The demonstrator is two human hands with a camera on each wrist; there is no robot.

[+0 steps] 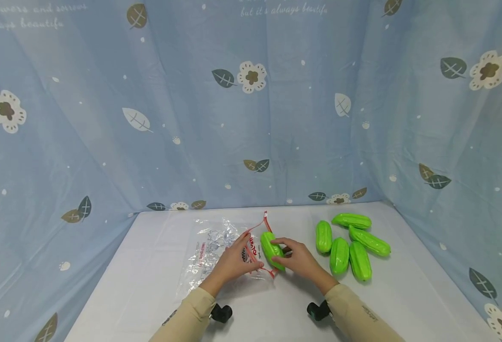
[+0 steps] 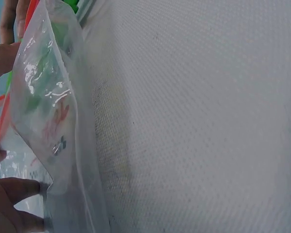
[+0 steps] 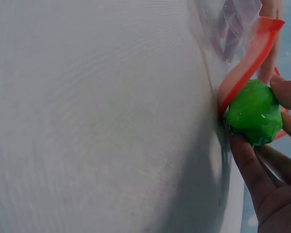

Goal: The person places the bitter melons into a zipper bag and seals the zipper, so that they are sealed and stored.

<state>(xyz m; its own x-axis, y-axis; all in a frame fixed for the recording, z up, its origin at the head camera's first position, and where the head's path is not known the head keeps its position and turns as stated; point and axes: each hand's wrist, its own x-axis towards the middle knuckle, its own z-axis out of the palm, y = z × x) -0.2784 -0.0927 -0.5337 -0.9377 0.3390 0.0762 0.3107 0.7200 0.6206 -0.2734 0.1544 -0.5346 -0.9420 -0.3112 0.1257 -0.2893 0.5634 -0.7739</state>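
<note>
A clear plastic zip bag (image 1: 205,254) with red zip strips and red print lies flat to the left, its mouth parted on the right side. My left hand (image 1: 232,261) holds the mouth, thumb and fingers spread along the red strips. In the left wrist view, fingers (image 2: 19,191) rest against the clear film. My right hand (image 1: 299,260) grips a bright green, ridged toy cucumber (image 1: 271,249) between thumb and fingers, right at the bag's mouth. From the right wrist, one rounded end of this cucumber (image 3: 254,114) shows beside the red strip (image 3: 252,63).
Several more green toy cucumbers (image 1: 339,256) lie in a loose group on the white table (image 1: 409,294), right of my right hand. A blue curtain (image 1: 302,118) with flowers and leaves hangs behind the table and along its sides.
</note>
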